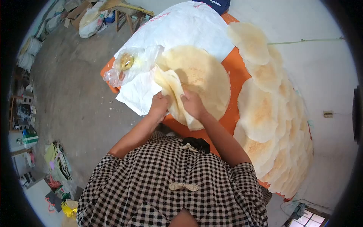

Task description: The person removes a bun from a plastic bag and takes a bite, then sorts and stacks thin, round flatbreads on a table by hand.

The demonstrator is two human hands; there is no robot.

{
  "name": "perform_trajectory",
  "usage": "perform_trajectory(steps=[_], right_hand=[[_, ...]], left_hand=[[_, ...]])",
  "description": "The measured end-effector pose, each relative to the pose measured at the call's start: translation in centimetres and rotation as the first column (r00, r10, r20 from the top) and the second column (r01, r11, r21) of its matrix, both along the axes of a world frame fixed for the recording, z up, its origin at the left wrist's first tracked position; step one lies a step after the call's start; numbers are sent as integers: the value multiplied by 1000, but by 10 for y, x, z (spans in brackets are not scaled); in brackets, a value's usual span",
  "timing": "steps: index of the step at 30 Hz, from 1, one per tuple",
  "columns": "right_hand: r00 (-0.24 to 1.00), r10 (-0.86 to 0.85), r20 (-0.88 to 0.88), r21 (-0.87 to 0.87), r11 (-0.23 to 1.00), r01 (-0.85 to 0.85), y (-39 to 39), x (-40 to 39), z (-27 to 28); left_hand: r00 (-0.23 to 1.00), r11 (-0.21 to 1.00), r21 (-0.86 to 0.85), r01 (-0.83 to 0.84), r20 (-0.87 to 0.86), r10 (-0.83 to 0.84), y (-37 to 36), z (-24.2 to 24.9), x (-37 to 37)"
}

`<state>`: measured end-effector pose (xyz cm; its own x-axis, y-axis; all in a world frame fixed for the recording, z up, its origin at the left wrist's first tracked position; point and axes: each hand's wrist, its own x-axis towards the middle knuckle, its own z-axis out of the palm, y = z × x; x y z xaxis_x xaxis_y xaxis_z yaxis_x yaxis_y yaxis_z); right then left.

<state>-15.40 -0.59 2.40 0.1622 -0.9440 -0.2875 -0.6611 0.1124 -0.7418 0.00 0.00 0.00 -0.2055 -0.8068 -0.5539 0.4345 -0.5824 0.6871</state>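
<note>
A large, thin round pancake lies on an orange surface in front of me, its left part gathered into a loose fold. My left hand grips the outer left side of that fold, its fingers closed. On the other side of the fold, my right hand pinches the pancake with the thumb uppermost. Beneath the left part of the pancake is a white sheet. A clear plastic bag with something yellowish inside sits just beyond my left hand.
Many overlapping thin pancakes cover the right side. A white printed sack spreads across the far end of the orange surface, near a dark blue cap. A wooden stool and bundles stand on the grey floor.
</note>
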Motion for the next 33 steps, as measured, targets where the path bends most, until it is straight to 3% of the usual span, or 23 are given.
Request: perform_trajectory(steps=[2, 3, 5, 6, 7, 8, 9, 10, 11, 14, 17, 20, 22, 24, 25, 26, 29, 33], right_hand=[[982, 74, -177, -49, 995, -84, -11, -23, 23], [982, -190, 16, -82, 978, 191, -10, -27, 45], [936, -322, 139, 35, 947, 321, -30, -79, 68], [930, -282, 235, -13, 956, 293, -41, -125, 60], [903, -428, 39, 38, 903, 427, -41, -116, 117], [888, -451, 90, -97, 884, 458, -53, -151, 114], [830, -557, -25, -201, 817, 541, -54, -159, 140], [820, -514, -250, -293, 848, 442, -58, -189, 158], [778, -563, -280, -265, 824, 501, -63, -218, 174], [752, -655, -72, -344, 724, 598, -62, -217, 238], [828, -523, -202, -432, 806, 404, -62, -171, 274], [663, -407, -628, -554, 832, -15, -64, -145, 243], [512, -440, -738, -437, 889, 134, -51, -95, 215], [539, -289, -791, -358, 933, -25, -24, -58, 172], [558, -149, -816, -214, 975, -52, -14, -52, 134], [621, -141, -771, -285, 949, -138, 8, -35, 105], [780, 21, -626, -177, 970, -169, 56, 4, 44], [876, 1, -482, -77, 996, -43, 92, 14, 38]], left_hand=[[995, 993, 100, -57, -73, 64, -6, -8, 0], [998, 990, 132, -58, -3, 59, -5, -2, 8], [990, 979, 193, -71, 134, 45, -5, 0, 13], [991, 981, 180, -74, 124, 52, -8, -4, 17], [992, 983, 169, -76, 115, 57, -11, -14, 22], [993, 983, 167, -79, 104, 62, -12, -23, 27], [995, 981, 181, -63, 86, 48, -13, -34, 30], [997, 980, 194, -47, 68, 35, -15, -45, 34], [999, 978, 205, -30, 49, 21, -17, -51, 37], [999, 975, 221, 13, 29, -20, -23, -45, 39], [995, 968, 240, 73, -78, -56, -20, -12, 42], [981, 983, 168, 73, -189, -40, -22, -6, 40], [988, 985, 127, 117, -118, -102, -22, -7, 41], [989, 988, 96, 123, -94, -114, -23, -4, 42], [989, 990, 87, 110, -109, -100, -22, 3, 40], [988, 992, 79, 98, -125, -88, -22, 10, 39], [989, 988, 132, 82, -130, -65, -21, 31, 38], [967, 976, 197, 89, -253, -37, -21, 4, 42]])
